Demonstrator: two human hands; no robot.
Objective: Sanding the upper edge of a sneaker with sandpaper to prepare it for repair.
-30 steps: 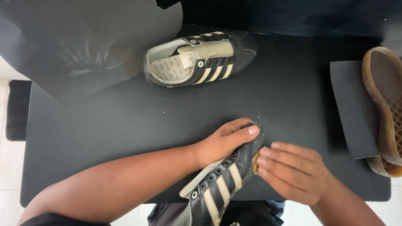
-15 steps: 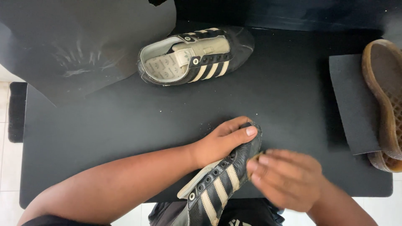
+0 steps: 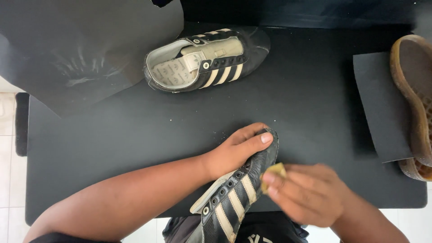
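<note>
A black sneaker (image 3: 234, 193) with cream side stripes and no laces lies tilted at the near edge of the black table (image 3: 135, 139), toe pointing away from me. My left hand (image 3: 236, 148) grips its toe and left side. My right hand (image 3: 306, 193) pinches a small yellowish pad (image 3: 273, 173) against the shoe's right flank; this hand is blurred. A second matching sneaker (image 3: 207, 58) rests on its side at the back of the table, its pale insole showing.
A large dark sheet (image 3: 81, 49) with pale scuff marks overhangs the table's back left. A smaller dark sheet (image 3: 380, 103) lies at the right, beside a brown shoe sole (image 3: 416, 99) turned up. White floor tiles show at the left.
My right hand has slid down and back along the near shoe's side with the pad. The left hand keeps its hold on the toe.
</note>
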